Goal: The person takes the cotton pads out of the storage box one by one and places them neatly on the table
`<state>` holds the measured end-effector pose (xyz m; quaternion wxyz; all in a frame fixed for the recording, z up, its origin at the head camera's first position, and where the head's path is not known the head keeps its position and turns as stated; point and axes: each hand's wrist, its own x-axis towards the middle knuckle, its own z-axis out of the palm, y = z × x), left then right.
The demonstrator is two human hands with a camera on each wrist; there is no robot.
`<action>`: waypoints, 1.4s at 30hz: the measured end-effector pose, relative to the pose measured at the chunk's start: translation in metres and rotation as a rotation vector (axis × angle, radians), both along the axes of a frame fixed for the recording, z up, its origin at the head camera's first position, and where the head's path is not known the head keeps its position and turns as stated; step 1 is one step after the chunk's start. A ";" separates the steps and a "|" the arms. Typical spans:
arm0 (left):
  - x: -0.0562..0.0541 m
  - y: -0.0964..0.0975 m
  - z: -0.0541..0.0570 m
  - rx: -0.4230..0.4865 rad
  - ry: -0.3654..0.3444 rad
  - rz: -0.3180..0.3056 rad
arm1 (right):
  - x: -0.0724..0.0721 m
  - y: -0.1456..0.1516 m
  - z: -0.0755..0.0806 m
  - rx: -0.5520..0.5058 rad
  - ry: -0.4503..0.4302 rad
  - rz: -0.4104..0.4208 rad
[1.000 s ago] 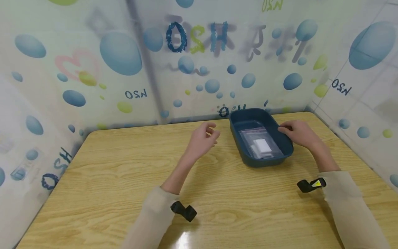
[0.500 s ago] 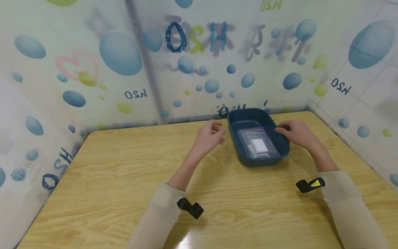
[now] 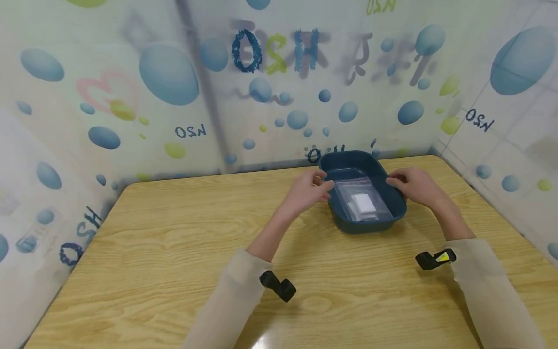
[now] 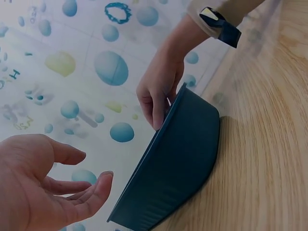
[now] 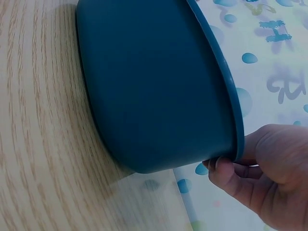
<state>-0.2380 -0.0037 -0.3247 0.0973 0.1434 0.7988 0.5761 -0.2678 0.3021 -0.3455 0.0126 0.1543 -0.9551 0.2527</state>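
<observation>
A dark blue plastic basin (image 3: 366,226) stands on the table's back right part. Inside it lie clear zip bags (image 3: 345,192) with white flat pieces (image 3: 364,203) in them. My right hand (image 3: 416,185) pinches the basin's right rim, thumb inside and fingertips under the lip, as the right wrist view shows on the basin wall (image 5: 159,86). At the left rim, my left hand (image 3: 307,190) hovers with fingers loosely bent. In the left wrist view a gap shows between that left hand (image 4: 38,187) and the basin (image 4: 178,154); it holds nothing.
The wood-grain table (image 3: 165,252) stretches left and forward of the basin. Close behind it rises a curtain (image 3: 279,111) printed with blue and green dots and letters. Each sleeve cuff carries a small black camera, one on the left (image 3: 277,286) and one on the right (image 3: 436,259).
My left hand has moved right, up to the basin's left rim. The basin shifted slightly left with my right hand on its rim, then stayed put.
</observation>
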 end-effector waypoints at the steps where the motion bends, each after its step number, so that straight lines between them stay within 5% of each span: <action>1: 0.000 0.002 0.001 -0.001 -0.001 -0.006 | 0.000 0.000 0.000 0.000 -0.003 -0.002; 17: 0.000 0.030 0.006 -0.004 -0.044 -0.020 | -0.001 0.001 0.001 0.001 -0.008 0.001; 33: -0.002 0.051 0.001 -0.216 0.015 0.007 | -0.001 0.000 -0.001 -0.009 -0.018 0.000; 42: -0.003 0.058 -0.001 -0.225 -0.042 0.005 | 0.000 0.001 0.001 -0.009 0.000 0.005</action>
